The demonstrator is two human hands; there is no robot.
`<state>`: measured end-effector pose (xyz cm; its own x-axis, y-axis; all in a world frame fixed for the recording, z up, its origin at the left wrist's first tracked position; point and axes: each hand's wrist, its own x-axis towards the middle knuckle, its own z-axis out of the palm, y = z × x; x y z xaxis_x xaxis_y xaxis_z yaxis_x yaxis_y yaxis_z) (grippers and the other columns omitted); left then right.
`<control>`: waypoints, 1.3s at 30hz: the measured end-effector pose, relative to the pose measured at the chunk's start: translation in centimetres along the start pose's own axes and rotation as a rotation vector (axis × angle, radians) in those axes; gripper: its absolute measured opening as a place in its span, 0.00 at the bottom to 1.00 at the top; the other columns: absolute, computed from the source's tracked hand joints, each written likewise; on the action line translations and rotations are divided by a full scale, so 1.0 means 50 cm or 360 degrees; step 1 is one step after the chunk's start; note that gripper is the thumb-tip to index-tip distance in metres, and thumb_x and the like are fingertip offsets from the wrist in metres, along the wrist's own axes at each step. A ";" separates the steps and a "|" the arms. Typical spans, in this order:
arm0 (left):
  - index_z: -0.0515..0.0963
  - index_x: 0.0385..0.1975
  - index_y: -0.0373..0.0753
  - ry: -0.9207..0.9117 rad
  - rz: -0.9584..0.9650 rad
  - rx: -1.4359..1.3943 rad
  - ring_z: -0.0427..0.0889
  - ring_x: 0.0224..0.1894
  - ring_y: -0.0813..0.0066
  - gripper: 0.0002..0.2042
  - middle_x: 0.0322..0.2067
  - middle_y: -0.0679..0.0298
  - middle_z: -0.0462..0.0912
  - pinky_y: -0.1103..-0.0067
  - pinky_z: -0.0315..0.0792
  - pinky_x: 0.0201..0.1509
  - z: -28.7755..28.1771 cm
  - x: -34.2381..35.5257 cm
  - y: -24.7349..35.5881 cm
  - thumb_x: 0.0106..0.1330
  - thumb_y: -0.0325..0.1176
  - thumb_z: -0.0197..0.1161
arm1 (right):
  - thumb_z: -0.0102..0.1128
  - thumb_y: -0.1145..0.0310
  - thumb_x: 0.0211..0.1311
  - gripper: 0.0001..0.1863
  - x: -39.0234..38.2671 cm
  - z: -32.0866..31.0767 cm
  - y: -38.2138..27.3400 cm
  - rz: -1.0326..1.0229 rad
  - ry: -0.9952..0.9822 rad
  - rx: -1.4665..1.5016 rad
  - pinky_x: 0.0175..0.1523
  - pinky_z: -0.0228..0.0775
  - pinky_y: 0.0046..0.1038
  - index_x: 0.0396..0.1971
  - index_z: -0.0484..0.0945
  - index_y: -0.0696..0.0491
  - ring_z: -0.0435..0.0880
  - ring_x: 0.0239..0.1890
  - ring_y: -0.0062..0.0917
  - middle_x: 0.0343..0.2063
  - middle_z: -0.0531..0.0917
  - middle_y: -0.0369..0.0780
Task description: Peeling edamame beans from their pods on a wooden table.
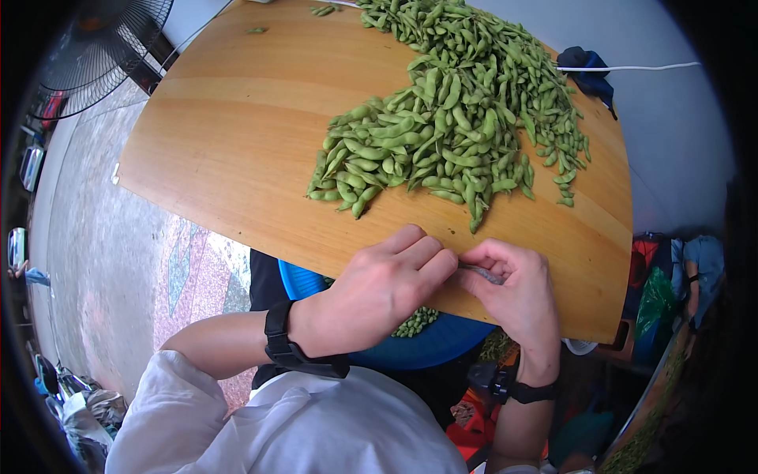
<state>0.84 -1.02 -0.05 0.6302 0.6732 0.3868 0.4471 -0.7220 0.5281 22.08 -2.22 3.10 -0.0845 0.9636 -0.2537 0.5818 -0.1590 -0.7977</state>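
Both hands meet just above the near edge of the wooden table [229, 134]. My left hand [387, 280] is closed, its fingers curled and its fingertips hidden behind the knuckles. Close beside it on the right, my right hand [521, 292] is closed in a pinch. A small, slim, greyish thing [487, 275] shows between its thumb and fingers; its kind is unclear. Beyond the hands a big heap of green soybean pods [442, 134] covers the far and middle right of the tabletop. Under the hands, below the table edge, a blue basin [442, 347] holds shelled green beans [414, 321].
A black fan [99, 47] stands at the far left. A white cable [632, 68] and a dark cloth item [586, 69] lie at the table's right edge. Bags, including a green plastic one [655, 300], crowd the lower right. A few stray pods [324, 10] lie at the far edge.
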 end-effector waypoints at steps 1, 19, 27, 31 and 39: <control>0.78 0.47 0.34 -0.0004 0.0006 -0.0002 0.82 0.42 0.58 0.18 0.40 0.58 0.82 0.68 0.78 0.45 0.001 0.001 0.000 0.55 0.25 0.71 | 0.73 0.76 0.58 0.08 0.003 0.000 0.003 -0.0021 0.0006 -0.0026 0.35 0.78 0.27 0.38 0.86 0.60 0.87 0.26 0.22 0.26 0.89 0.43; 0.79 0.37 0.36 0.0134 0.0210 -0.0196 0.83 0.39 0.59 0.11 0.42 0.58 0.81 0.70 0.79 0.41 0.013 -0.047 -0.039 0.56 0.23 0.72 | 0.76 0.73 0.55 0.10 0.033 -0.014 -0.016 0.0109 -0.0120 -0.0310 0.32 0.73 0.31 0.31 0.82 0.60 0.83 0.23 0.24 0.21 0.85 0.42; 0.79 0.42 0.37 0.0116 -0.0228 -0.0379 0.84 0.39 0.54 0.14 0.41 0.58 0.80 0.67 0.80 0.41 0.002 -0.030 -0.011 0.59 0.26 0.75 | 0.74 0.67 0.60 0.11 0.001 -0.003 -0.006 0.0091 -0.0094 -0.0065 0.33 0.74 0.29 0.34 0.84 0.59 0.83 0.24 0.24 0.23 0.86 0.42; 0.77 0.46 0.36 0.0070 -0.0136 -0.0371 0.83 0.40 0.52 0.17 0.41 0.56 0.78 0.66 0.80 0.41 0.006 -0.032 -0.025 0.59 0.27 0.76 | 0.74 0.65 0.60 0.12 -0.001 0.009 -0.006 0.0047 -0.0095 0.0017 0.35 0.75 0.29 0.36 0.85 0.59 0.83 0.25 0.22 0.24 0.86 0.41; 0.78 0.47 0.36 0.0312 -0.0550 -0.0644 0.85 0.39 0.72 0.15 0.39 0.64 0.80 0.76 0.79 0.40 -0.010 -0.019 -0.006 0.64 0.28 0.75 | 0.71 0.72 0.63 0.07 -0.013 0.044 -0.020 -0.0024 0.0093 0.0285 0.33 0.71 0.24 0.34 0.83 0.60 0.79 0.25 0.14 0.23 0.83 0.36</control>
<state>-0.20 -1.38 -0.19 0.3433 0.9046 0.2527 0.3034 -0.3615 0.8816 19.80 -3.14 2.85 -0.0422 0.9762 -0.2128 0.4273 -0.1749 -0.8870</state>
